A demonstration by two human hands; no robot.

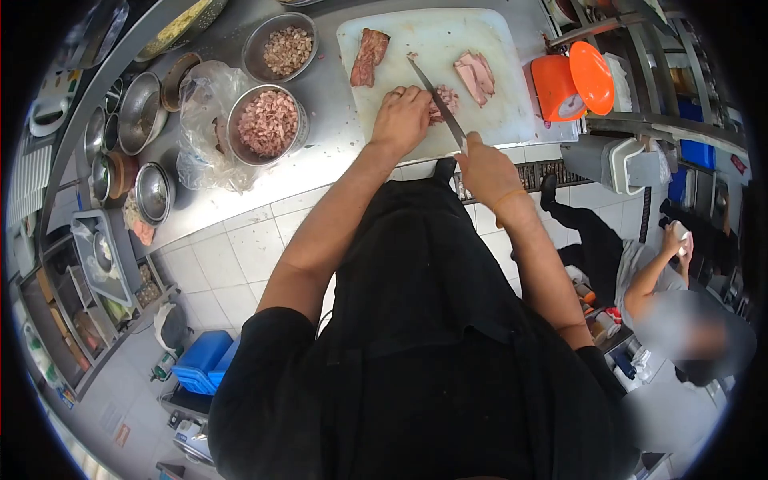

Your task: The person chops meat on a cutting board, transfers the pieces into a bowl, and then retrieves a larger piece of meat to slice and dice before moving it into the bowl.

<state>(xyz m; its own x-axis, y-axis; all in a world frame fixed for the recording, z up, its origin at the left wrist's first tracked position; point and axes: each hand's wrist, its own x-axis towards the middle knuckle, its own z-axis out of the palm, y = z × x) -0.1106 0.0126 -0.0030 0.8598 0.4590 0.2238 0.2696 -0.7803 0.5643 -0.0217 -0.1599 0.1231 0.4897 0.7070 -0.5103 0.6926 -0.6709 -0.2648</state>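
On the white cutting board, my left hand rests with its fingers curled and drawn together; anything under them is hidden. Diced pink meat lies just to its right, by the thumb. My right hand is closed round the handle of a long kitchen knife. The blade slants up and left across the diced meat, its tip pointing to the far side of the board. A browned slab of meat lies at the board's upper left, and a pale pink cut piece sits right of the blade.
Left of the board stand a metal bowl of diced meat, a bowl of browner pieces and a clear plastic bag. An orange kitchen scale is at the right. Another person holds something pale at lower right.
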